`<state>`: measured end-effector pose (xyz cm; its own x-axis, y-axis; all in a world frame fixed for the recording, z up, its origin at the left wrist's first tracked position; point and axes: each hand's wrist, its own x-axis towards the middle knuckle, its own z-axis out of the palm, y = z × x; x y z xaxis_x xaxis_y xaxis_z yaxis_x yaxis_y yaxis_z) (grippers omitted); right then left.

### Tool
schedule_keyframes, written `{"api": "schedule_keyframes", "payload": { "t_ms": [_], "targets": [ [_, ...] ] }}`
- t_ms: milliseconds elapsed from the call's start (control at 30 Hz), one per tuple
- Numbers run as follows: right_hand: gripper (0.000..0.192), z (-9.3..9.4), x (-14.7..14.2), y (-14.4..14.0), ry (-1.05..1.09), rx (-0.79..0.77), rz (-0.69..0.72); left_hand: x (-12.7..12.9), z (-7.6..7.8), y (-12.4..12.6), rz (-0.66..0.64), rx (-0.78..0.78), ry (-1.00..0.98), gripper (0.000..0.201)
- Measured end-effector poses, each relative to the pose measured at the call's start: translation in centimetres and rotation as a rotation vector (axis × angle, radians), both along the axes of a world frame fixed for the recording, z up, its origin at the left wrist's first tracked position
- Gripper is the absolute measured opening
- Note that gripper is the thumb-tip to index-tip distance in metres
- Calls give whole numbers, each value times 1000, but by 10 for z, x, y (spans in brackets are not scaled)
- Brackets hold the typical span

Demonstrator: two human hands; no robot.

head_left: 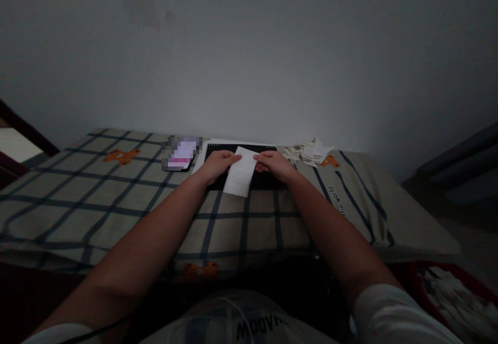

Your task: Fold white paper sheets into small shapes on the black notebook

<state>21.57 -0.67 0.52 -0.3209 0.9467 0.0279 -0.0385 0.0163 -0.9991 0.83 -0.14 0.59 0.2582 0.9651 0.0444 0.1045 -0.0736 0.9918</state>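
A white strip of paper (240,175) is held between my two hands, tilted, with its lower end hanging toward me. My left hand (221,164) pinches its left edge near the top, thumb on the front face. At the right edge, my right hand (275,163) pinches it with thumb and fingers. Behind and below the paper lies a flat black board or mat (268,180), partly covered by my hands. A white sheet (201,158) shows from under the black board along its left and back edges.
A phone (182,154) with a lit screen lies to the left. Crumpled and folded white paper pieces (311,152) are heaped to the right. Everything rests on a checked cloth (151,193) against a grey wall (249,64). A red container (418,276) with whitish material stands low right.
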Motion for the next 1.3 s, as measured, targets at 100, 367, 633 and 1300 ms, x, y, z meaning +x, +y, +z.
{"api": "schedule_keyframes", "payload": {
  "t_ms": [100,367,633,1300],
  "targets": [
    [20,-1,0,1,11,9,9,0,-1,1,16,2,-19,32],
    [21,-1,-1,2,-34,13,-48,1,2,-1,-44,-63,-30,34],
    [19,-1,-1,1,-68,25,-56,0,0,0,-57,-102,-80,33],
    [21,-2,-2,0,-149,68,-3,0,1,1,85,43,-129,32]
  ]
}}
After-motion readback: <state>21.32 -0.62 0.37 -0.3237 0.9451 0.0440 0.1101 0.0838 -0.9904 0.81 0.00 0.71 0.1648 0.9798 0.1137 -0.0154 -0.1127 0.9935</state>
